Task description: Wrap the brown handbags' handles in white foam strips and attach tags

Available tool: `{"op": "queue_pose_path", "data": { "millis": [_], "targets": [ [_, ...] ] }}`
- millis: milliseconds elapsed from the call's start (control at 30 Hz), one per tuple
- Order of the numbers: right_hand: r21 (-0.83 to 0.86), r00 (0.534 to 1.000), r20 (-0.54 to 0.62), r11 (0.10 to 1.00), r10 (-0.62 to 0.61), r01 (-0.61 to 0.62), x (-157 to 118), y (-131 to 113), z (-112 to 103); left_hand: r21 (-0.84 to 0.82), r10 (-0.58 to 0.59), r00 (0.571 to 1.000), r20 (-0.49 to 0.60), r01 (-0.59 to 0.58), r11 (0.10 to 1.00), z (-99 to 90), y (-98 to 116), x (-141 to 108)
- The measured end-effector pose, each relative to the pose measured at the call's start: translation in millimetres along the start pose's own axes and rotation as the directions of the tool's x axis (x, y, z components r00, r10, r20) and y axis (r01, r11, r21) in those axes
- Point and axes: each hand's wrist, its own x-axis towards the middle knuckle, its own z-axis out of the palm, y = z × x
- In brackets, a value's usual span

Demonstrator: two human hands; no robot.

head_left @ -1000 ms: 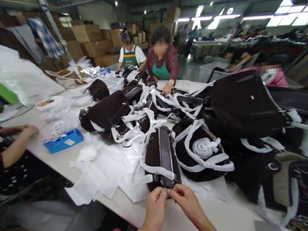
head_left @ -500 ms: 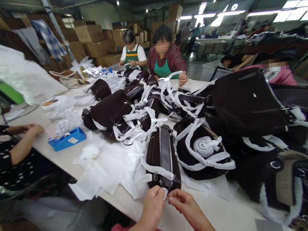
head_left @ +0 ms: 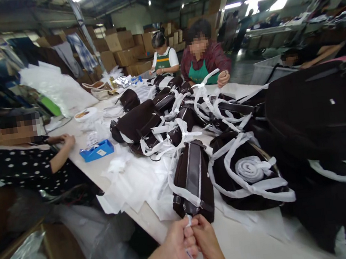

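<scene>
- Head view, main thing: a dark brown bag [head_left: 193,182] on the white table [head_left: 255,250], just ahead of the hands, long axis pointing away from the person, slightly tilted, narrow end near the fingers.
- Bag surface: soft matte fabric, with a smooth paler band along the top.
- A white non-woven strip [head_left: 188,221], thin, flat and creased, looped around the bag, with one end going down into the hands.
- A left hand [head_left: 178,242] in narrow grip, pinching the strip.
- A right hand [head_left: 207,237], also narrow, fingers curled against the left hand; contact with the strip not clear.
- Compared with the earlier frame: hands now touching, without the small gap between them.
</scene>
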Motion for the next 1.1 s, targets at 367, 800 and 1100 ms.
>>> {"op": "queue_pose_path", "data": {
  "millis": [367, 800, 1100],
  "targets": [
    [-0.602, 0.871, 0.491, 0.728, 0.016, 0.326, -10, -85, -36, 0.412, 0.579, 0.815, -0.007, -0.525, 0.745, -18.6, -37, 37],
    [-0.681, 0.675, 0.732, 0.111, 0.094, 0.724, 37, -134, 21, 0.329, 0.724, 0.690, -0.014, -0.681, 0.655, -15.7, -52, 60],
    [-0.645, 0.617, 0.763, 0.183, 0.192, 0.742, 42, -142, 33, 0.332, 0.700, 0.713, -0.020, -0.656, 0.678, -9.5, -44, 50]
  ]
}}
